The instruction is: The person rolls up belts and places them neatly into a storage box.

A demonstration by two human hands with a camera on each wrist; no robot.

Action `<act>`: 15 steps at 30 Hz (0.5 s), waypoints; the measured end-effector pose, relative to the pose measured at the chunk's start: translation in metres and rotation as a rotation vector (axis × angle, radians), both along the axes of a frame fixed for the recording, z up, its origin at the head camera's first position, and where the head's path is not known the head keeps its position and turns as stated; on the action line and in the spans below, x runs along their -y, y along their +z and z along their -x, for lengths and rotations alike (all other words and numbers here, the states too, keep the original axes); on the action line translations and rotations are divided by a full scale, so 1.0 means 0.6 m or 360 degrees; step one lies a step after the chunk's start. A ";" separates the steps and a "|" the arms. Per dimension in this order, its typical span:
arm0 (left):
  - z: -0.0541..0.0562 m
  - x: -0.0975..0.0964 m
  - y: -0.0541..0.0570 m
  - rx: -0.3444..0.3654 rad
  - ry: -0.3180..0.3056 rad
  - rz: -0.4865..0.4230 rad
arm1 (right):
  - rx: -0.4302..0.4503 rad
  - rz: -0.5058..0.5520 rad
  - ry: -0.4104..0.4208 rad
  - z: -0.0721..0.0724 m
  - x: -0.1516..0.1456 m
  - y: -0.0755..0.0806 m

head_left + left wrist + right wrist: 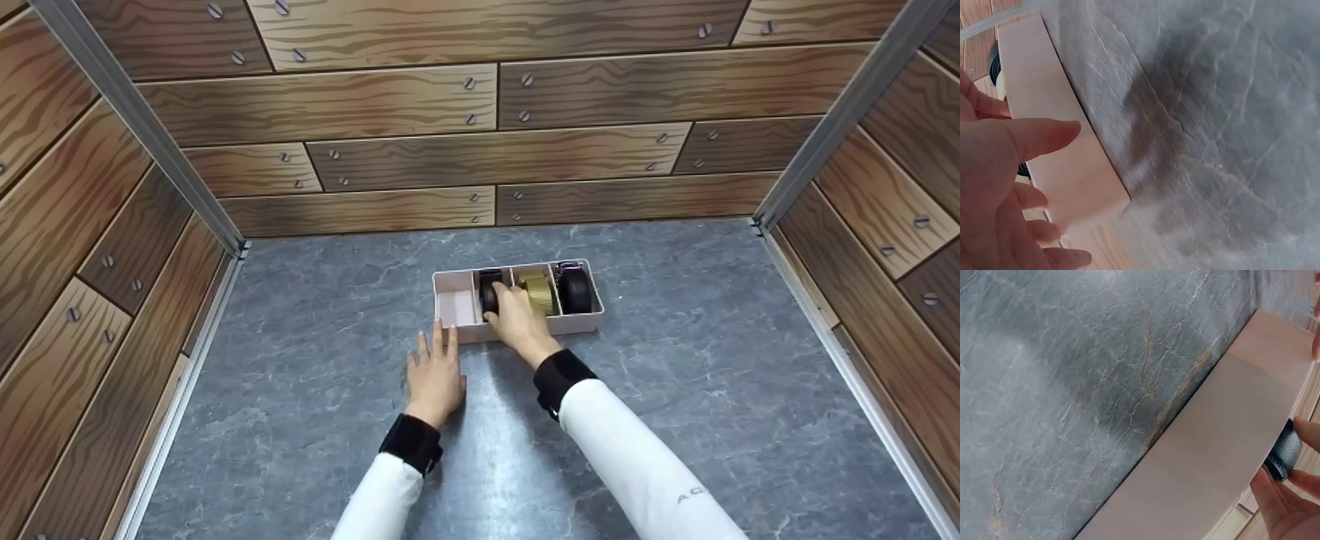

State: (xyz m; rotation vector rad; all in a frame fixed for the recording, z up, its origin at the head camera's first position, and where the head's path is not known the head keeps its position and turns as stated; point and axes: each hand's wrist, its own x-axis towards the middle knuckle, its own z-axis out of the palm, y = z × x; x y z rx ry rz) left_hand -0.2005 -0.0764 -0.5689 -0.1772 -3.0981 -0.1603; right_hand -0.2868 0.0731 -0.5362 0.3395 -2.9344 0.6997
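A pale pink divided box (469,334) sits on the grey marbled surface. My right hand (519,315) reaches into its second compartment from the left and pinches a rolled black belt (1287,449); the right wrist view shows stitched, leather-like material between thumb and fingers. My left hand (435,379) is at the box's front left corner, fingers extended, fingertips at the wall. In the left wrist view its thumb lies across the front wall. A gold ribbed roll (538,294) is in the third compartment, partly behind my right hand. The rightmost compartment holds another black rolled belt (576,291) with a shiny purplish buckle (571,267).
Wood-patterned panels (405,161) enclose the surface at the back and both sides. Metal strips (847,360) run along the side edges, and metal posts (832,112) stand at the back corners. The box's leftmost compartment (455,304) shows its bare bottom.
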 end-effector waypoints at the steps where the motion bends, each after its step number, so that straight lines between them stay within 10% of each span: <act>1: 0.002 0.002 0.000 0.0004 -0.0005 0.0000 | -0.0006 -0.0006 0.0014 -0.002 0.000 0.000; 8: 0.013 0.015 0.000 -0.0049 -0.0054 -0.0112 | -0.0295 -0.0231 0.0214 -0.038 -0.011 0.012; 15: 0.025 0.064 0.006 -0.0105 -0.0037 -0.0294 | -0.0266 -0.0325 0.0392 -0.087 -0.077 0.021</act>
